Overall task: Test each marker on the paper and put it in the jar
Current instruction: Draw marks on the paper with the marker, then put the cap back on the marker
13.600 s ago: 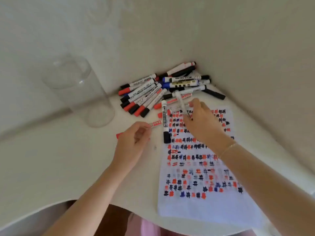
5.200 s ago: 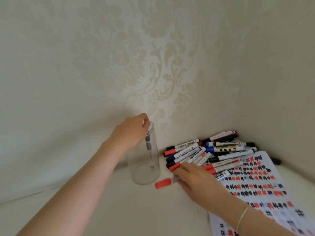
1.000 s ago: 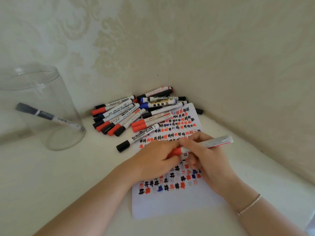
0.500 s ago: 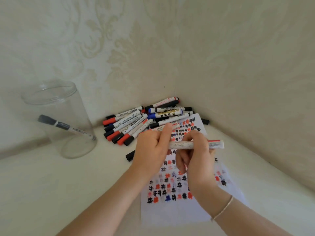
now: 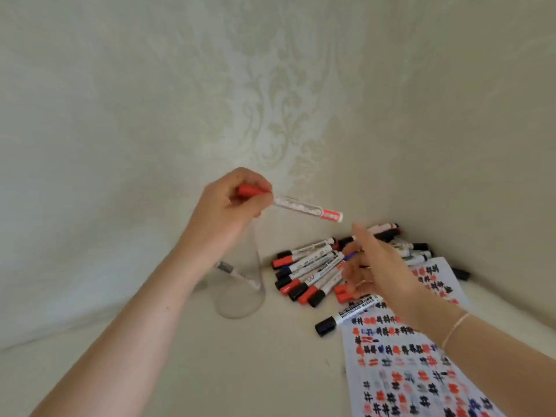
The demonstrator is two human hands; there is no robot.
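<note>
Jar (image 5: 240, 299) half hidden behind left hand (image 5: 224, 212) pinching red marker (image 5: 304, 207); right hand (image 5: 379, 266) spread.

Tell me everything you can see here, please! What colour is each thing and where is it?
Red-capped marker: one, white barrel, held in the air above the jar.
Jar: one, clear, on the table near the wall, partly behind the left arm.
Marker in the jar: one, white barrel with a dark cap, leaning inside.
Marker pile: many, too overlapped to count, white barrels with red, black and blue caps, in the corner.
Black-capped whiteboard marker: one, lying on the paper's top edge.
Paper: one white sheet with red, black and blue test marks, on the right.
Table: one, cream.
Wall: cream, patterned.
Bracelet: one, thin, on the right wrist.
Left hand: grips the red-capped marker.
Right hand: open, over the pile.
</note>
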